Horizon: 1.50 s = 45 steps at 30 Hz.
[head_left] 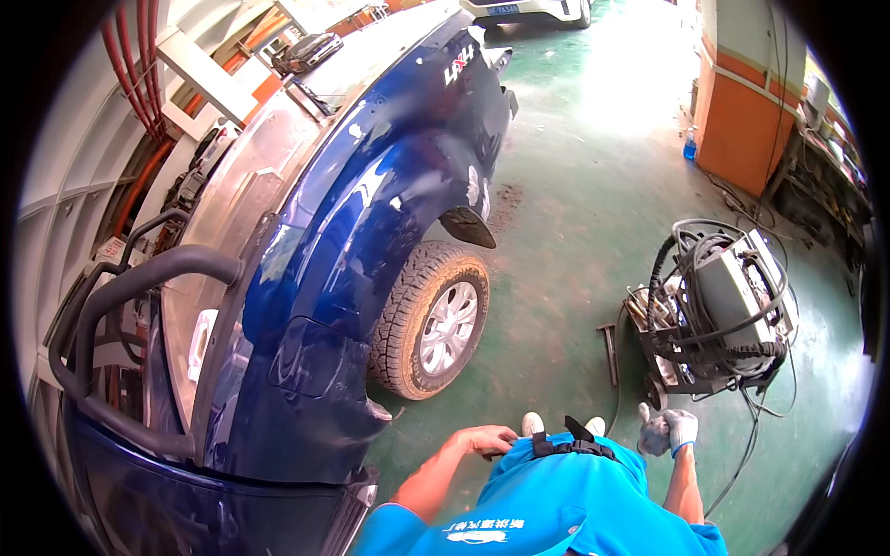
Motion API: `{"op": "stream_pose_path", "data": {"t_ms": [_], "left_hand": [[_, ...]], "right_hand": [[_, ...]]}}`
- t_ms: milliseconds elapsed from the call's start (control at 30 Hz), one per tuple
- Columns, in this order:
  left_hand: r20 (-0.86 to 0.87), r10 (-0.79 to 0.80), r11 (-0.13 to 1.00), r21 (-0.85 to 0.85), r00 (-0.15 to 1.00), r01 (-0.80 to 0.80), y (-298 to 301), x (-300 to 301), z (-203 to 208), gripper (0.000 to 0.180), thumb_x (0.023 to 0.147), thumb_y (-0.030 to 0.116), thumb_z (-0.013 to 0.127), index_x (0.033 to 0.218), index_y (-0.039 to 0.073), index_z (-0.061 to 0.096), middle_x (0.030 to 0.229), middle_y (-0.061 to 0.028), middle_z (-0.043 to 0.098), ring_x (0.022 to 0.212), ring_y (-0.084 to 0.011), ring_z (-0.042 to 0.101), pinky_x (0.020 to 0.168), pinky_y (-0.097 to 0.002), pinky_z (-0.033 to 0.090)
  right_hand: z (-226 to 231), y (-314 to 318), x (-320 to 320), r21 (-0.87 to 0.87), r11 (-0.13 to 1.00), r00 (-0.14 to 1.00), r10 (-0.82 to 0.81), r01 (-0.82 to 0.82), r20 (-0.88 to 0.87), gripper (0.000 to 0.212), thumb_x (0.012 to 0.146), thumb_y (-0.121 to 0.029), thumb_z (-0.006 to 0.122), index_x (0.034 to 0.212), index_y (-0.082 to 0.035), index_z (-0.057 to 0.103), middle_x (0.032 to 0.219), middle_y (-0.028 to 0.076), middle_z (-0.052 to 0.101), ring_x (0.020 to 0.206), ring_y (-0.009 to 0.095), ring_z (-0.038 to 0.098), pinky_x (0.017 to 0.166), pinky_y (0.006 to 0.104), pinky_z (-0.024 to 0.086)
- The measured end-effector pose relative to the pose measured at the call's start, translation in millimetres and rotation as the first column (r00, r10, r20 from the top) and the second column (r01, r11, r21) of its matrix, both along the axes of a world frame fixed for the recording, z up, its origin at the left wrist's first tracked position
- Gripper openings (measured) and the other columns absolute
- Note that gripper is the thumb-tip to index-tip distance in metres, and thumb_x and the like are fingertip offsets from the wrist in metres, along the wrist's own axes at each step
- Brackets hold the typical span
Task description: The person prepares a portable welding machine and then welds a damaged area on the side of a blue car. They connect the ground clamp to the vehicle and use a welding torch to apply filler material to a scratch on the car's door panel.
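My left hand is bare and held at my left hip, beside the hem of my blue shirt. Its fingers curl inward, and whatever they hold, if anything, is hidden. A whitish work glove covers my right hand, which is out by my right side. Bunched in its fingers is a second, greyish work glove. To my left stands a dark blue pickup truck with scuffed, patchy paint on its side panel. Its rear wheel is close ahead of my left hand.
A wheeled machine wrapped in thick cables stands at the right, with a hammer beside it. Cables trail over the green floor. Farther off are an orange-and-white pillar, a blue bottle, a cluttered bench and a white car.
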<state>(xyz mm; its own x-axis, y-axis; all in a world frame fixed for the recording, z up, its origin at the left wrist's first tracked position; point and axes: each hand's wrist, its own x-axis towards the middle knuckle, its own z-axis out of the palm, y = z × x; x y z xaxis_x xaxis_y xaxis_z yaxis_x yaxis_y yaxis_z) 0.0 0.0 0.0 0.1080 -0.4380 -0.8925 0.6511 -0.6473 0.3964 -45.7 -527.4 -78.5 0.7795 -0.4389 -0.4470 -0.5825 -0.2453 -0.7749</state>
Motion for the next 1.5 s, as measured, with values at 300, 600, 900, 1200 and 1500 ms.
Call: {"op": "stream_pose_path", "data": {"t_ms": [300, 600, 900, 1200, 1500], "left_hand": [[0.919, 0.224, 0.975, -0.206, 0.326, -0.089, -75.1, 52.1, 141.9, 0.019, 0.076, -0.005, 0.051, 0.083, 0.001, 0.068, 0.084, -0.0138, 0.069, 0.082, -0.0265, 0.068, 0.074, -0.0377, 0.053], [0.671, 0.546, 0.803, -0.246, -0.502, 0.544, -235.7, 18.2, 418.6, 0.015, 0.068, 0.016, 0.062, 0.076, 0.003, 0.061, 0.077, -0.0093, 0.059, 0.078, -0.0289, 0.063, 0.094, -0.0504, 0.053], [0.645, 0.607, 0.699, -0.155, -0.464, 0.698, -266.7, 9.4, 391.8, 0.053, 0.081, 0.050, 0.058, 0.086, -0.003, 0.063, 0.083, -0.0151, 0.063, 0.086, -0.0237, 0.064, 0.097, -0.0362, 0.051], [0.887, 0.365, 0.920, -0.390, 0.284, 0.037, -193.8, 105.5, 232.2, 0.052, 0.091, 0.002, 0.057, 0.142, -0.001, 0.044, 0.132, -0.0188, 0.058, 0.122, -0.0262, 0.057, 0.106, -0.0405, 0.044], [-0.330, 0.793, 0.320, -0.490, 0.512, -0.811, -193.6, 64.8, 113.4, 0.073, 0.101, 0.062, 0.039, 0.154, 0.013, 0.029, 0.145, -0.0223, 0.047, 0.126, -0.0357, 0.054, 0.102, -0.0494, 0.049]], "right_hand": [[118.0, 73.1, 84.3, -0.645, 0.689, 0.650, 0.662, -0.332, 0.373, 0.021, 0.077, -0.015, 0.065, 0.095, -0.013, 0.075, 0.090, 0.009, 0.072, 0.081, 0.027, 0.070, 0.072, 0.0357, 0.056], [168.8, 100.7, 86.0, 0.155, 0.965, 0.969, 0.183, -0.209, 0.165, 0.022, 0.088, -0.017, 0.064, 0.095, 0.000, 0.076, 0.089, 0.012, 0.074, 0.073, 0.018, 0.068, 0.069, 0.0311, 0.054], [144.1, 71.0, 46.1, 0.080, 0.994, 0.977, 0.053, -0.071, 0.206, 0.023, 0.087, -0.020, 0.067, 0.097, -0.001, 0.077, 0.087, 0.006, 0.075, 0.079, 0.012, 0.068, 0.074, 0.0260, 0.053], [192.3, 67.1, 63.4, 0.129, 0.976, 0.882, 0.099, -0.177, 0.461, 0.019, 0.089, -0.013, 0.060, 0.097, -0.005, 0.075, 0.099, 0.008, 0.073, 0.087, 0.018, 0.070, 0.079, 0.0288, 0.055], [221.9, 106.6, 95.7, 0.920, 0.319, 0.908, -0.270, -0.228, 0.319, 0.024, 0.095, -0.015, 0.057, 0.106, 0.003, 0.069, 0.104, 0.008, 0.069, 0.093, 0.015, 0.064, 0.083, 0.0297, 0.053]]}}
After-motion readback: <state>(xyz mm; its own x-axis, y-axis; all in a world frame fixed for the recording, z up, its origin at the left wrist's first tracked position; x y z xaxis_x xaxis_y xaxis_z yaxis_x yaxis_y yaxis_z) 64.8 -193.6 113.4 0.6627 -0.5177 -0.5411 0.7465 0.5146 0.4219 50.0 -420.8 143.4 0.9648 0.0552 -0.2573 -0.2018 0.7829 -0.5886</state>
